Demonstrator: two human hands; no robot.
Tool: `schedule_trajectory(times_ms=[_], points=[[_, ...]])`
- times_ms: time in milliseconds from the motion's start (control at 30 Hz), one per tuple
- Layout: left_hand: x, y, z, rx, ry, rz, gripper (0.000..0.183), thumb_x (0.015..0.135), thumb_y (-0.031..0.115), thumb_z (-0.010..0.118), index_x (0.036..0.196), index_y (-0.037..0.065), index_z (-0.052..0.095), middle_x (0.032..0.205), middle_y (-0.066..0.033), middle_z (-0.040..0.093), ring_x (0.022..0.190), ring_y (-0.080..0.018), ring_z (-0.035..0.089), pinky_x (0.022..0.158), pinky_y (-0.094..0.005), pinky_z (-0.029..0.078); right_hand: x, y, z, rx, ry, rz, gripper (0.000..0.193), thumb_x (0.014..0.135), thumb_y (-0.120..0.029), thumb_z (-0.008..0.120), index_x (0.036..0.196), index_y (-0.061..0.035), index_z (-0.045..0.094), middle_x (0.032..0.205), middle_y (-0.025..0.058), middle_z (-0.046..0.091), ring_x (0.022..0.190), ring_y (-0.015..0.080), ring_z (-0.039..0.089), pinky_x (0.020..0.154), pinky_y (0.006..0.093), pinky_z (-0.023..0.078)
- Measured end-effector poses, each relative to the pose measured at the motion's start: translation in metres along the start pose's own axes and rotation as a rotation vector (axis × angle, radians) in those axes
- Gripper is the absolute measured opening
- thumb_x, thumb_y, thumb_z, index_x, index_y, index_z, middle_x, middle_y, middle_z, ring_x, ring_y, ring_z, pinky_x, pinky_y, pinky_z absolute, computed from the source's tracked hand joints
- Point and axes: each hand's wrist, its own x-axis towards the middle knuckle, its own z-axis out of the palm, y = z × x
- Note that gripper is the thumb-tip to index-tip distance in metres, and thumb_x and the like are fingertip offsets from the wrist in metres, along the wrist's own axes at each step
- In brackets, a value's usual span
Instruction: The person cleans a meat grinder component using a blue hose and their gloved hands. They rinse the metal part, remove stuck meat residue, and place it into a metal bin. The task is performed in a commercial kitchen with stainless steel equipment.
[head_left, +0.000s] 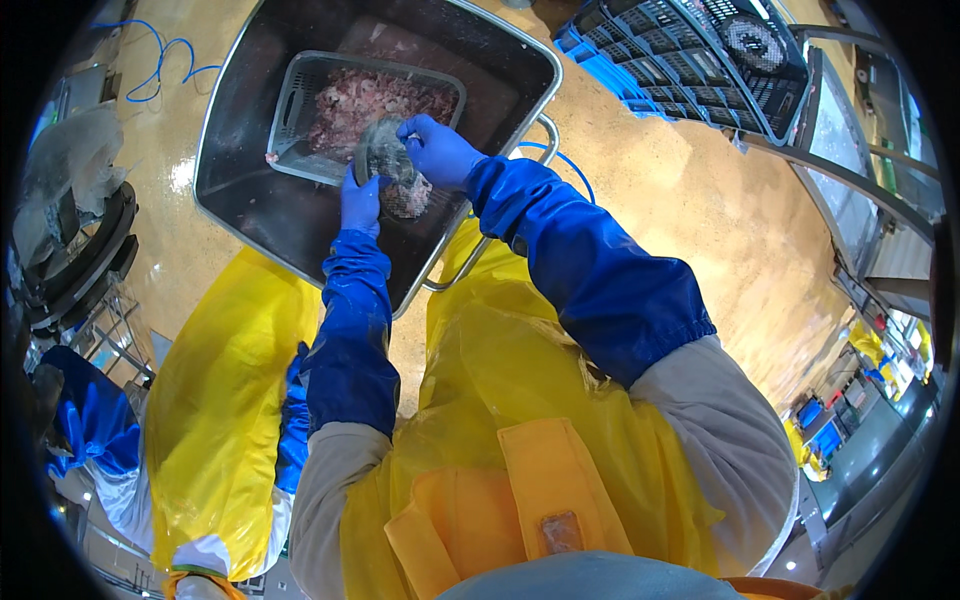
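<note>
Over a deep dark tub (228,165) with a metal rim, both my blue-gloved hands hold a round grey piece (375,150) that looks like a ring or shallow cup. My left hand (361,204) grips its lower left edge, the thumb along its side. From the right, my right hand (441,152) is closed on its upper right edge. Pinkish scraps cling to a mesh-like round part (409,200) just below; I cannot tell whether it is joined to the held piece. Beneath, inside the tub, a grey plastic crate (289,115) contains ground pink meat (370,105).
A tubular metal handle (549,140) sticks out from the tub's right side. Stacked black and blue crates (690,70) stand at the upper right, with a round perforated disc (755,43) there. Another person in a yellow apron (225,400) is close on my left. A blue hose (160,60) lies on the floor.
</note>
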Motion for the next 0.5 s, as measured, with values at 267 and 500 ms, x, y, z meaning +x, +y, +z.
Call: schedule_trajectory(times_ms=[267,500], points=[[-0.003,0.009,0.001,0.010,-0.014,-0.068,0.046,0.088,-0.004,0.054,0.133,0.003,0.049,0.116,-0.0107,0.063,0.097,-0.0204,0.065,0.084,-0.0338,0.055,0.008,-0.018,-0.002,-0.132,-0.072,0.020,0.027,0.093,-0.016,0.050,0.118,-0.0055,0.057,0.099,0.0218,0.068,0.093,0.0362,0.067,0.082,0.0418,0.052],[-0.007,0.012,-0.003,0.109,-0.060,-0.023,0.047,0.092,-0.003,0.050,0.139,0.004,0.045,0.121,-0.0104,0.062,0.103,-0.0209,0.063,0.091,-0.0355,0.053,0.020,-0.010,0.004,-0.195,-0.109,-0.070,0.026,0.094,-0.015,0.050,0.118,-0.0071,0.057,0.104,0.0224,0.067,0.097,0.0379,0.067,0.085,0.0431,0.052]])
